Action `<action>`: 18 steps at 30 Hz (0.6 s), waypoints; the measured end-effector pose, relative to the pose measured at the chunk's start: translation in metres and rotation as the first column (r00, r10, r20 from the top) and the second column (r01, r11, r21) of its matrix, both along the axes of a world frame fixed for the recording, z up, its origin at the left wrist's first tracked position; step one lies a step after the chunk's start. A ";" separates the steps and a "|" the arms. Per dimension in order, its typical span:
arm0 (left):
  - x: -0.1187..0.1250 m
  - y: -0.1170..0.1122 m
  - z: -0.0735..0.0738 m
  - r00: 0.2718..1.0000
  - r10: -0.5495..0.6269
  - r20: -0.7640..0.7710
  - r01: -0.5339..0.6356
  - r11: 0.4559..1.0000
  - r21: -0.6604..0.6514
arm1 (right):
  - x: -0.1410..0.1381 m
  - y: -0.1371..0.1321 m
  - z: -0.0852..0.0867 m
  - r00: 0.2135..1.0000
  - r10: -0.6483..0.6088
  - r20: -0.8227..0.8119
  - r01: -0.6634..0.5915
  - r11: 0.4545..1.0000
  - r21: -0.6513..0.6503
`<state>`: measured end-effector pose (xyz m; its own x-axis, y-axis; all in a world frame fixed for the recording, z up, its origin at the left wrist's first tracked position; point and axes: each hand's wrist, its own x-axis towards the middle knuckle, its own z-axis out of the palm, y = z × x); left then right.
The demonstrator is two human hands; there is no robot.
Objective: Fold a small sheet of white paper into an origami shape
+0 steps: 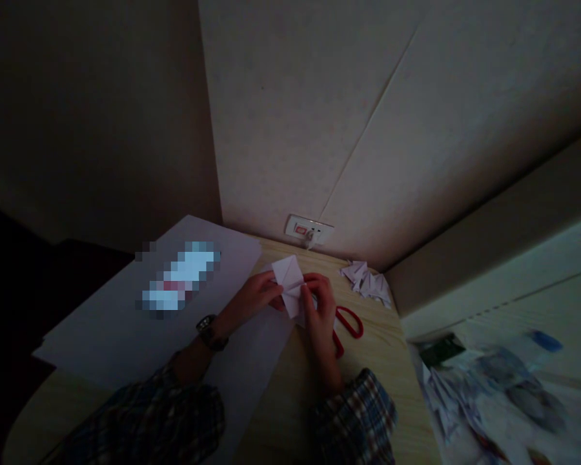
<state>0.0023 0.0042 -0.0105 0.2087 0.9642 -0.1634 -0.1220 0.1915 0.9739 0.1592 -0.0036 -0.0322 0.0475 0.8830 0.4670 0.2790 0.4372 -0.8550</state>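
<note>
A small piece of folded white paper (pixel 289 274) with visible creases is held up above the table between both hands. My left hand (pixel 260 290) pinches its left edge, and a watch sits on that wrist. On the opposite edge, the thumb and fingers of my right hand (pixel 320 298) are closed on the same paper. Red-handled scissors (pixel 351 323) lie on the table just right of my right hand, their blades hidden behind it. Large white sheets (pixel 121 336) spread under and left of my left hand.
A blurred-out bright rectangle (pixel 179 278) lies on the sheets. Several folded paper pieces (pixel 366 283) are heaped at the table's (pixel 382 349) back right corner. A wall socket (pixel 310 229) with a plug is behind. Right of the table lie more folded papers (pixel 448 403) and plastic bags (pixel 518 381).
</note>
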 end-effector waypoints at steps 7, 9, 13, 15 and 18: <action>0.002 -0.001 0.002 0.999 -0.005 0.043 0.004 0.999 0.035 | 0.000 -0.001 -0.003 0.994 -0.022 -0.105 0.010 0.994 -0.108; 0.001 -0.001 0.003 0.998 -0.027 0.053 0.025 0.999 0.044 | 0.000 -0.002 -0.002 0.993 -0.039 -0.110 0.024 0.991 -0.131; 0.001 -0.002 0.002 0.996 -0.079 0.048 0.076 0.995 0.061 | 0.000 -0.002 -0.002 0.993 -0.069 -0.098 0.055 0.989 -0.136; 0.001 -0.002 0.000 0.995 -0.083 0.051 0.080 0.995 0.063 | 0.001 -0.001 -0.002 0.993 -0.068 -0.092 0.055 0.990 -0.132; 0.001 -0.002 -0.003 0.997 -0.067 0.045 0.063 0.995 0.071 | 0.001 -0.002 -0.001 0.994 -0.068 -0.085 0.056 0.989 -0.135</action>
